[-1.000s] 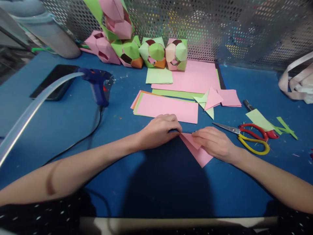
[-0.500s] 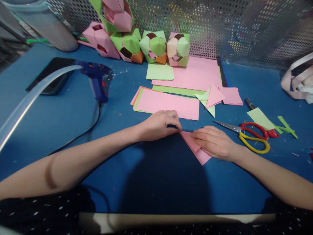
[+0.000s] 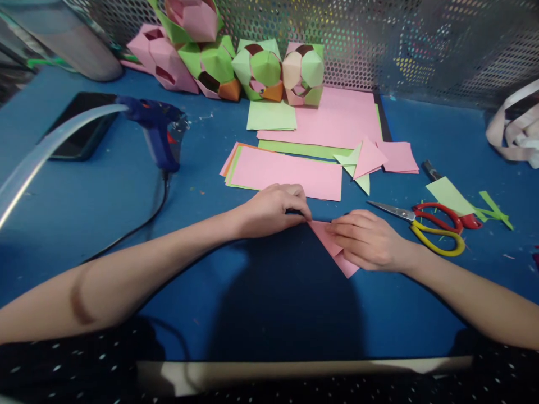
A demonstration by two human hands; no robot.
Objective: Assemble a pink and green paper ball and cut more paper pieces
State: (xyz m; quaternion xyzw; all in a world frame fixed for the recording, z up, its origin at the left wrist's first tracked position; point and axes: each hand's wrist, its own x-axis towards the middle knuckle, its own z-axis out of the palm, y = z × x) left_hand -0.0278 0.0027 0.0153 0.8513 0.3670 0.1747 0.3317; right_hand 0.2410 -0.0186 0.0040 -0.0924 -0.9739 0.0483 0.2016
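A folded pink paper (image 3: 326, 235) lies on the blue table, its lower corner pointing toward me. At its upper left tip, my left hand (image 3: 278, 210) pinches the paper between thumb and fingers. My right hand (image 3: 368, 240) rests over the paper's right part, fingers together and pressing on it; the thumb is mostly hidden. Just beyond my left hand is a stack of pink, green and orange paper strips (image 3: 288, 175). Folded pink and green pieces (image 3: 369, 159) sit beyond my right hand.
Scissors (image 3: 435, 221) with red and yellow handles lie to the right, beside green scraps (image 3: 496, 210). A blue glue gun (image 3: 156, 134) and a dark phone (image 3: 82, 126) are at the left. Paper models (image 3: 259, 68) line the mesh panel (image 3: 357, 50) at the back.
The whole view has shifted slightly, so things appear a little higher. My right fingers still press on the pink paper, and my left hand keeps its pinch at the tip.
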